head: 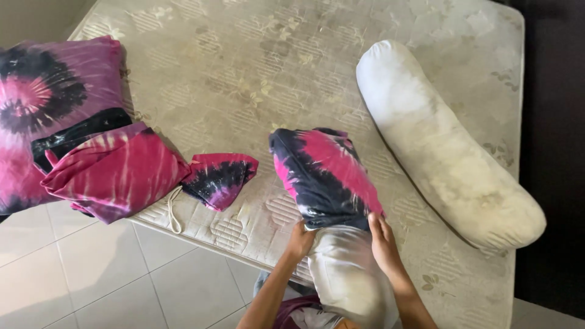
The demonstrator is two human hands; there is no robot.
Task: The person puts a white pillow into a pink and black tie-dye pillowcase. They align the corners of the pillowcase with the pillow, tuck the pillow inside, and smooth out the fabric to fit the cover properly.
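Note:
A white pillow (347, 274) lies against me with its far half inside a pink and black tie-dye pillowcase (326, 173). My left hand (300, 239) grips the open hem of the pillowcase on the left side. My right hand (382, 240) grips the same hem on the right side. Both hands sit where the cloth meets the bare white pillow, resting on the bare mattress (244, 73).
A long white bolster (445, 146) lies diagonally on the right of the mattress. At the left edge sit a tie-dye covered pillow (42, 103), a folded tie-dye cloth (116, 170) and a smaller bundle (222, 176). White floor tiles (91, 274) lie below.

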